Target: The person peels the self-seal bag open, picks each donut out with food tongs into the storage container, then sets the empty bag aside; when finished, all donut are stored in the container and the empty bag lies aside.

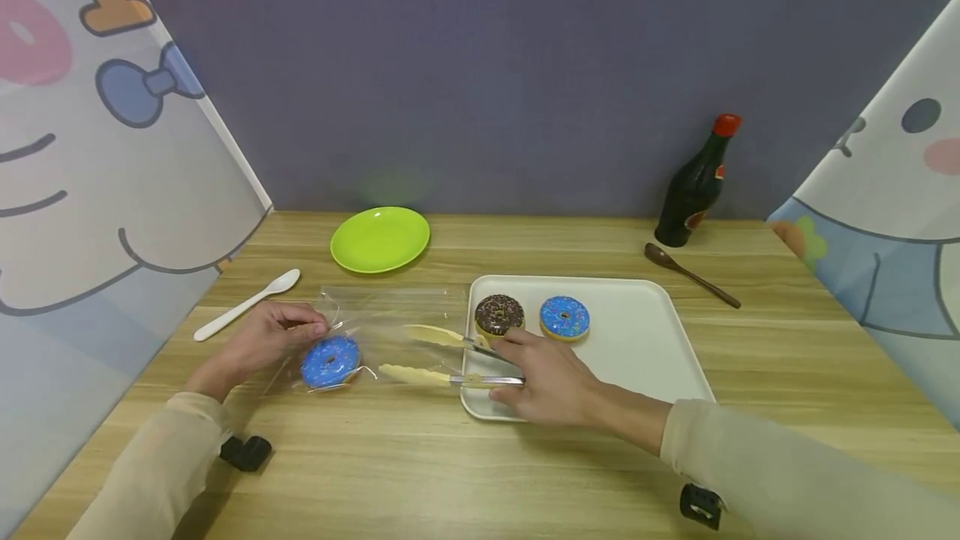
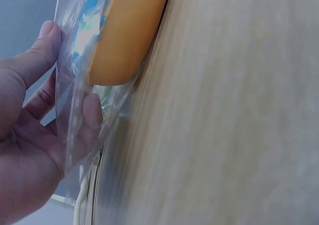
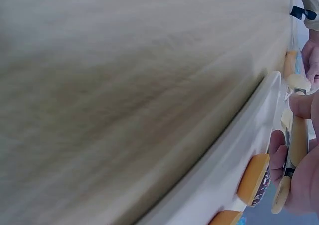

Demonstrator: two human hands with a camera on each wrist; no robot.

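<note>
My left hand (image 1: 273,342) pinches the edge of a clear plastic bag (image 1: 397,307) lying on the table. Inside the bag, near those fingers, sits a blue-iced doughnut (image 1: 318,367), its orange side (image 2: 129,36) facing the left wrist camera. With my right hand (image 1: 551,377) I grip metal tongs with cream tips (image 1: 420,376). The tips are apart with nothing between them, pointing left over the bag. Beneath that hand is a white tray (image 1: 637,357) bearing a chocolate doughnut (image 1: 498,305) and another blue doughnut (image 1: 558,307).
A green plate (image 1: 380,240) stands at the back, and a white spoon (image 1: 247,307) lies on the left. Toward the back right are a dark bottle (image 1: 690,186) with a red cap and a brown wooden spoon (image 1: 693,275). Printed panels flank the table.
</note>
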